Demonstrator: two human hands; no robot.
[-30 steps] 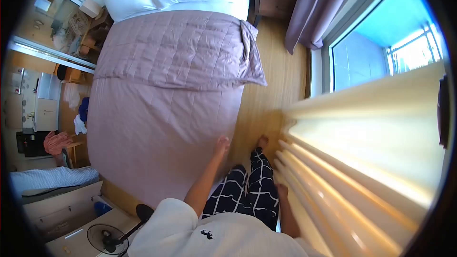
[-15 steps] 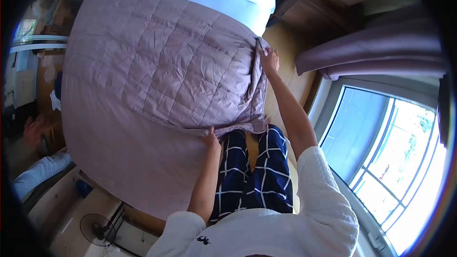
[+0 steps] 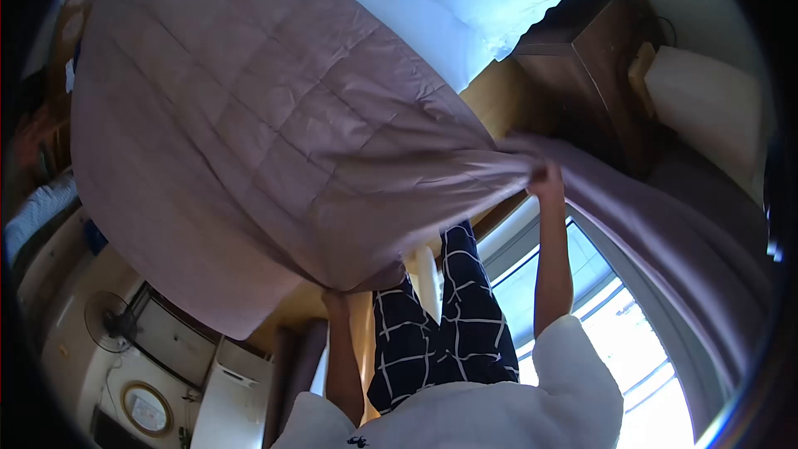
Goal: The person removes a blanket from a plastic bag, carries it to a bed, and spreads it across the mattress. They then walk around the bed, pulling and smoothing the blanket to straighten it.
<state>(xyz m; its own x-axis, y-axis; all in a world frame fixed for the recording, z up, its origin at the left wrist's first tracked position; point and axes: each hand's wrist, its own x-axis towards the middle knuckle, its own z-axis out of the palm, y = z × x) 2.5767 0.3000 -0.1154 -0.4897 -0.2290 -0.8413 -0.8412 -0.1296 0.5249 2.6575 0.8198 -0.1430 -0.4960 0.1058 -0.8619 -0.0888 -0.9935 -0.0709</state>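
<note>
A mauve quilt [image 3: 274,116] with stitched squares spreads over the bed, its near side pulled up toward me. My right hand [image 3: 545,180] is closed on one corner of it, lifted off the bed and a little blurred. Lower down, my left hand [image 3: 335,303] grips the quilt's near edge. Between the two hands the cloth is drawn tight into folds. A smooth mauve stretch of bedding [image 3: 191,258] hangs at the lower left. Past the quilt, a white sheet [image 3: 432,0] shows at the top.
A dark wooden nightstand [image 3: 573,66] stands beyond the bed at the right, near a pale lampshade-like object [image 3: 706,100]. A mauve curtain [image 3: 657,224] hangs by the bright window [image 3: 623,357]. At lower left is a fan [image 3: 112,321]. Another person's patterned sleeve [image 3: 37,209] shows at far left.
Both my hands have pulled the quilt's edge toward me; the right one has risen with its corner. The quilt's wrinkles have stretched out into long folds. My view has turned.
</note>
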